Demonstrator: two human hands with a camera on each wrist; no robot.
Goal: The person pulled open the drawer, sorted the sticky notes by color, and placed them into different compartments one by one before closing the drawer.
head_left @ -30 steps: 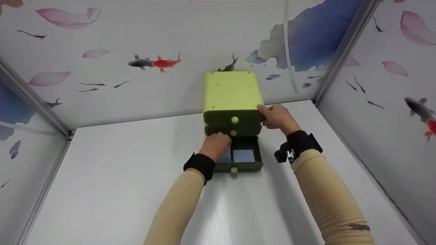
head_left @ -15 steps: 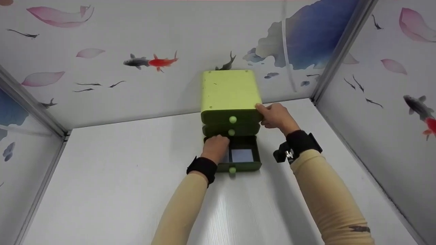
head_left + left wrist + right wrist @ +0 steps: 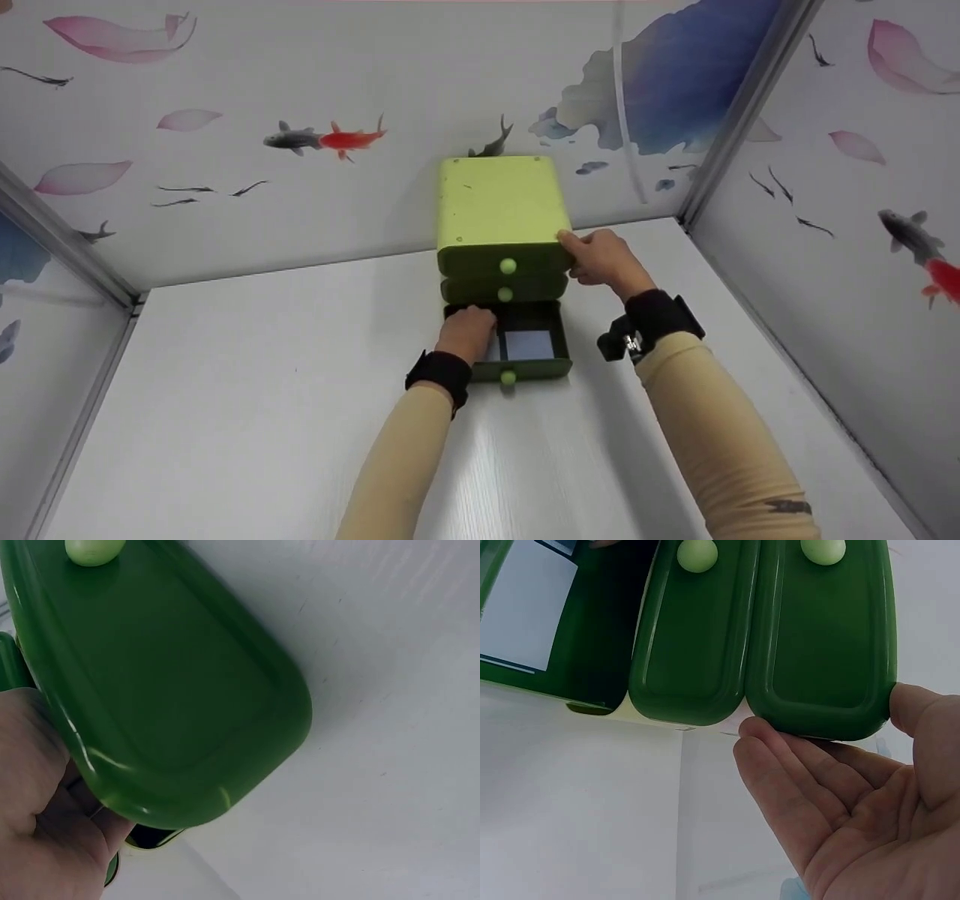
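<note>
A small green drawer cabinet (image 3: 499,202) with a lime top stands against the back wall. Its bottom drawer (image 3: 536,368) is pulled out and split by a divider; a pale flat square (image 3: 529,345) lies in the right compartment. My left hand (image 3: 466,335) reaches down into the left compartment, fingers bent. The drawer wall hides the fingertips, so I cannot tell what they hold. In the left wrist view, the drawer front covers part of that hand. My right hand (image 3: 607,259) grips the cabinet's upper right front corner, thumb at the top edge and fingers along the side.
The upper drawers (image 3: 821,637) are closed, each with a round light-green knob. The cabinet stands on a white table (image 3: 262,420). Walls printed with fish and petals (image 3: 322,67) enclose the back and sides.
My left hand has shifted slightly toward the drawer's front, still in the left compartment. The whole head view has drifted a little. My right hand keeps its place on the cabinet corner.
</note>
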